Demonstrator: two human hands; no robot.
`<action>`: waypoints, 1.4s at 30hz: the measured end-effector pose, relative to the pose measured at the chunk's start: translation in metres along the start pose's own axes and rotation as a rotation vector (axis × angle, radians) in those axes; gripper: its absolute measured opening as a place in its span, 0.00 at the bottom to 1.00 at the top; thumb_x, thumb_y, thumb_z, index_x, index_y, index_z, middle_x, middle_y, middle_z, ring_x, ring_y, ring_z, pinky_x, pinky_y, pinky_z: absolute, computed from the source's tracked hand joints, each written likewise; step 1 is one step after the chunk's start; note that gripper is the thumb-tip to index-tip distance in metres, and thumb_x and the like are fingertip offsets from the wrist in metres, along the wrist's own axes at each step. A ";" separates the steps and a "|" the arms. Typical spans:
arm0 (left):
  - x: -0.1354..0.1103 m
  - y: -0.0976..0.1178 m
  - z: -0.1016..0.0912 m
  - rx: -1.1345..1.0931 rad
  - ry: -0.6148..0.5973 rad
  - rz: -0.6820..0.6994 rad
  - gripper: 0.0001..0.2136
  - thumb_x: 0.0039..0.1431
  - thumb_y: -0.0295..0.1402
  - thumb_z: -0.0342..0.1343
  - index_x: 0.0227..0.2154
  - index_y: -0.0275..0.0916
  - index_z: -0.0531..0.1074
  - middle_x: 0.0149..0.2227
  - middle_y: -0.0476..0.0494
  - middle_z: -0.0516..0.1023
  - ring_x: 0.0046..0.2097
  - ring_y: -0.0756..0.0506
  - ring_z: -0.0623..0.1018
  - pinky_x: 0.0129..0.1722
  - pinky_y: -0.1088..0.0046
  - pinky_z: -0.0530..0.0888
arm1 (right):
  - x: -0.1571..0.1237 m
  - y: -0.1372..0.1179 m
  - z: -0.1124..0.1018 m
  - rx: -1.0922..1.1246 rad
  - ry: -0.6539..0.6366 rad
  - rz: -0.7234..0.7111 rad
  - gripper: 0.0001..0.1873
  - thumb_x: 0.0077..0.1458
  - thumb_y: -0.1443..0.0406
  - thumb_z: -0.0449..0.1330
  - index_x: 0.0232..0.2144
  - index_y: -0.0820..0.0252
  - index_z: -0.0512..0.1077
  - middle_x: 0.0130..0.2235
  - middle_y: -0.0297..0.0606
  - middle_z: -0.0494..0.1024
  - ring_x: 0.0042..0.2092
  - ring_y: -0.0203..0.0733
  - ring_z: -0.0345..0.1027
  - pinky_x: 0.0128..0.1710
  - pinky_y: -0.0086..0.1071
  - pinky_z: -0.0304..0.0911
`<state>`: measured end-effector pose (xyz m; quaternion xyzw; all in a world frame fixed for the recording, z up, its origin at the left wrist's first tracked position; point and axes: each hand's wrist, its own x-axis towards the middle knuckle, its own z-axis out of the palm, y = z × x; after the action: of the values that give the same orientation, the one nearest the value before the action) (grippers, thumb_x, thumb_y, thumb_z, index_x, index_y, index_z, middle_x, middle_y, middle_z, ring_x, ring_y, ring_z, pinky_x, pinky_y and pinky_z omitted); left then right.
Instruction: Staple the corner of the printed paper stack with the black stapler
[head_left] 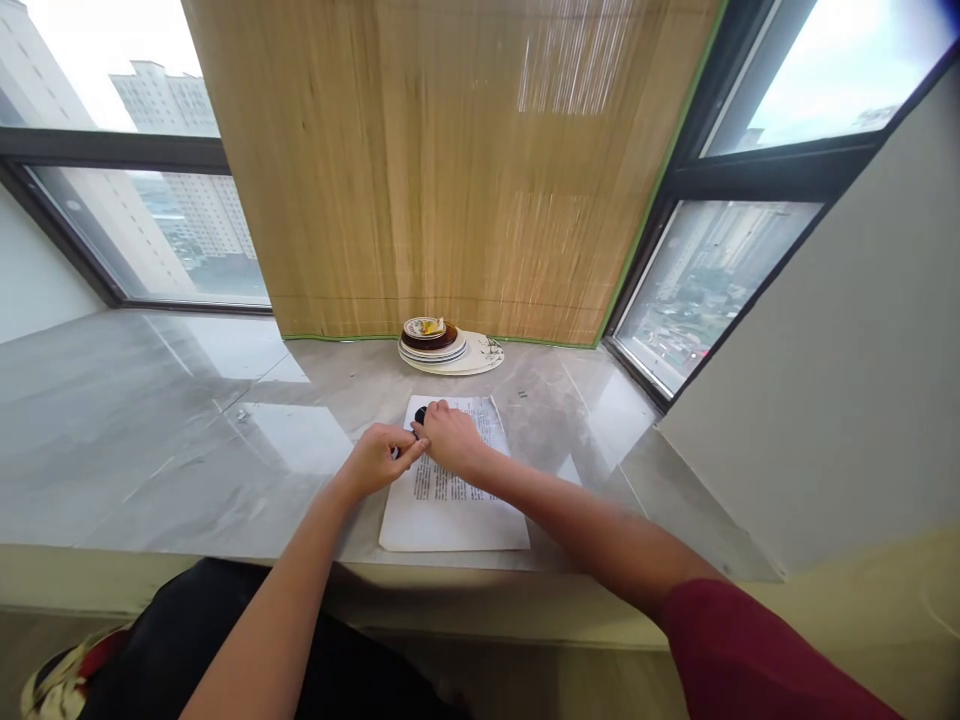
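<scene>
A sheaf of printed papers point(469, 525) lies on the grey marble-look sill in front of me. At its upper left edge is a small black object point(420, 414), mostly covered by my fingers, so its kind does not show. My right hand point(452, 438) is closed over this object, knuckles up, above the printed text. My left hand point(377, 458) meets it from the left, thumb stretched toward the right fingers and the other fingers curled. A dark bit of the object also shows inside the left hand's curl.
Stacked plates point(431, 350) and a pale oval board point(484, 355) stand at the back, against a bamboo blind point(450, 180). Windows flank the blind. A white wall point(825, 350) rises on the right. The sill's front edge point(225, 553) runs just before my legs.
</scene>
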<state>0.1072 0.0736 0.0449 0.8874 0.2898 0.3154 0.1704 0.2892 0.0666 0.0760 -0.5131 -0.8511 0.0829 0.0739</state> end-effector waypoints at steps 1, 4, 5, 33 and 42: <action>0.000 -0.001 0.000 -0.005 0.002 -0.004 0.27 0.71 0.44 0.55 0.14 0.38 0.67 0.16 0.52 0.67 0.21 0.53 0.64 0.26 0.73 0.60 | -0.003 0.000 0.004 -0.014 0.023 0.111 0.25 0.77 0.54 0.41 0.55 0.67 0.68 0.50 0.60 0.79 0.45 0.55 0.77 0.40 0.41 0.67; 0.001 -0.001 0.003 0.003 0.005 -0.005 0.27 0.71 0.42 0.54 0.14 0.38 0.66 0.16 0.52 0.67 0.21 0.53 0.64 0.27 0.72 0.60 | -0.027 0.009 0.011 -0.050 0.075 0.345 0.24 0.75 0.52 0.47 0.53 0.66 0.69 0.53 0.60 0.78 0.48 0.58 0.78 0.42 0.42 0.68; 0.002 0.000 0.004 0.007 0.008 -0.003 0.27 0.71 0.42 0.53 0.15 0.38 0.66 0.16 0.52 0.67 0.21 0.52 0.64 0.28 0.72 0.61 | -0.038 0.014 0.013 -0.059 0.082 0.381 0.23 0.75 0.52 0.47 0.53 0.65 0.70 0.53 0.59 0.77 0.49 0.58 0.78 0.42 0.42 0.68; -0.004 0.006 -0.025 -0.205 0.603 -0.230 0.24 0.67 0.41 0.56 0.15 0.38 0.71 0.16 0.49 0.68 0.22 0.51 0.67 0.26 0.73 0.64 | 0.087 0.012 0.056 0.095 0.069 0.331 0.40 0.73 0.55 0.42 0.74 0.83 0.46 0.77 0.67 0.40 0.78 0.65 0.35 0.73 0.61 0.38; -0.001 -0.021 -0.048 -0.482 1.056 -0.280 0.26 0.58 0.39 0.61 0.11 0.40 0.55 0.14 0.53 0.57 0.20 0.53 0.63 0.22 0.74 0.58 | 0.148 -0.040 0.080 0.148 0.078 0.211 0.38 0.74 0.55 0.40 0.75 0.78 0.46 0.78 0.60 0.38 0.79 0.60 0.31 0.73 0.59 0.35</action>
<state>0.0667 0.0944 0.0698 0.5002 0.3698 0.7452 0.2400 0.1696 0.1742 0.0124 -0.5959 -0.7803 0.1331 0.1355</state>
